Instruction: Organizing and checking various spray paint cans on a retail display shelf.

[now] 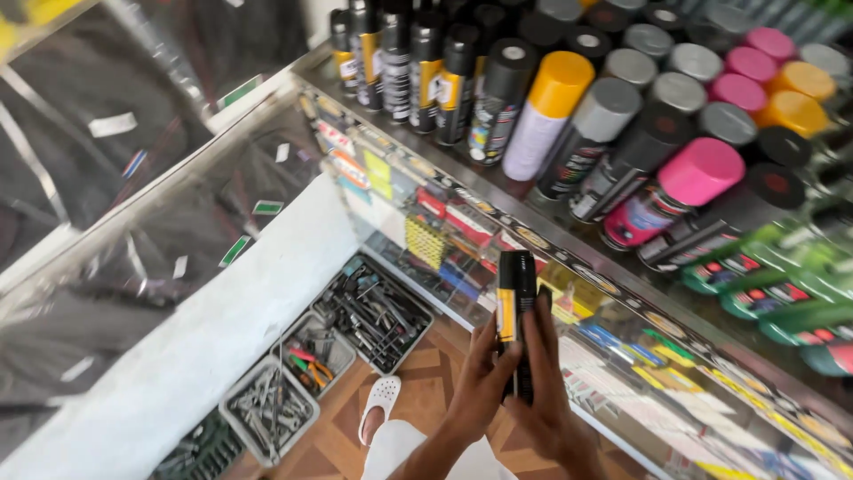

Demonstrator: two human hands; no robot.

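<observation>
Both of my hands hold one black spray can [515, 293] with a yellow label, upright, in front of a glass counter. My left hand [480, 382] wraps its lower left side, thumb along the yellow label. My right hand [546, 382] grips it from the right, fingers laid over the can's body. Just above and behind the can, on the counter top, stand many spray cans, among them a yellow-capped can [546, 111] and a pink-capped can [680, 191].
The glass display counter [498, 227] holds small coloured packets behind its front. A second glass case [151, 169] runs at the left. On the wooden floor below lie grey trays of tools [373, 311] and my foot in a white clog [380, 402].
</observation>
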